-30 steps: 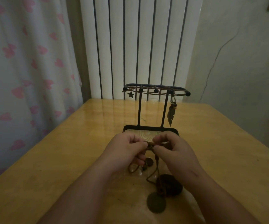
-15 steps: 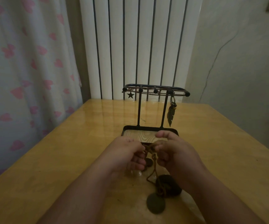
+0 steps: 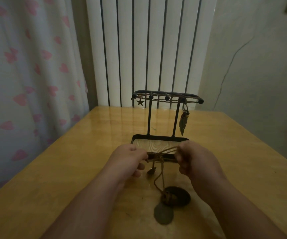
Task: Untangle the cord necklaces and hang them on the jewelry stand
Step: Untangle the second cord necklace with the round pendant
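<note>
Since half a second before, both hands had drawn apart, and the cord necklaces [image 3: 163, 153], bunched between them earlier, were pulled into taut strands. The left hand [image 3: 128, 160] had its fingers curled, pinching one end of the tangle. The right hand [image 3: 197, 160] was curled likewise round the other end, with several strands fanning out from its fingers. Both hands were over the near edge of the jewelry stand [image 3: 149, 116].

From the knot between them a loop of cord dropped to the table [image 3: 53, 169], where a round flat pendant [image 3: 163, 214] and a dark oval pendant [image 3: 180, 195] lay touching. A smaller pendant [image 3: 151, 170] showed just below the left hand's fingers.

The stand stood upright, with two black posts rising from a tray with a wood-grain floor. A cord ran along its top rail, with a star charm [image 3: 140, 102] at the left end and a feather charm [image 3: 183, 123] dangling beside the right post.

The table was glossy yellow wood and reflected the white ribbed radiator [image 3: 139, 49] behind its far edge. A pale curtain [image 3: 18, 66] printed with pink hearts hung along the left. On the right was a plain light wall [image 3: 263, 83] with a thin dark line [image 3: 228, 69] running up it, crack or wire not clear. The room was dim.
</note>
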{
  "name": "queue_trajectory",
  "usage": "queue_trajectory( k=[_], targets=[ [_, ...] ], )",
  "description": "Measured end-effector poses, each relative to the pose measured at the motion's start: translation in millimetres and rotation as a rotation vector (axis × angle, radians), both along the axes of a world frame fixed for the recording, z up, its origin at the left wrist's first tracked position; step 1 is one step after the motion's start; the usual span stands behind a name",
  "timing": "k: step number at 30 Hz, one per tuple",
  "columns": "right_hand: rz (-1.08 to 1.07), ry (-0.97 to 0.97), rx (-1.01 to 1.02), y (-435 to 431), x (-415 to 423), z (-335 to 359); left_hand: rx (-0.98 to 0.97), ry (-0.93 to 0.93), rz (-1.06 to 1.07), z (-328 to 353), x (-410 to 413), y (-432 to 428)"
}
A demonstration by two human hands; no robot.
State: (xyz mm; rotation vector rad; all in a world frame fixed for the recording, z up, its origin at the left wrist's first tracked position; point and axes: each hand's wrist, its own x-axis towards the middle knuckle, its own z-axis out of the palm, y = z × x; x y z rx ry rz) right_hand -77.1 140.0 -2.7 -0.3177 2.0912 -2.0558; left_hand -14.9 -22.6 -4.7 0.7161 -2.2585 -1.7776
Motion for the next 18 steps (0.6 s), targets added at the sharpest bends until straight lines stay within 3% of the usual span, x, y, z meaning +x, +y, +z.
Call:
queue_trajectory(
  k=[3, 6, 9, 18],
  targets=[
    [0.047, -0.17, -0.355, 3, -1, 4, 0.055, -0.021, -0.009, 0, -1, 1],
    [0.096, -0.184, -0.431, 5, 0, 5, 0.282, -0.005, -0.037, 3, 0, 4],
    [0.065, -0.093, -0.274, 6, 1, 3, 0.334, 0.037, -0.111, 1, 0, 4],
    [0.127, 0.357, 0.341, 4, 8, -2, 0.038, 0.087, -0.157, -7, -3, -1]
  ],
)
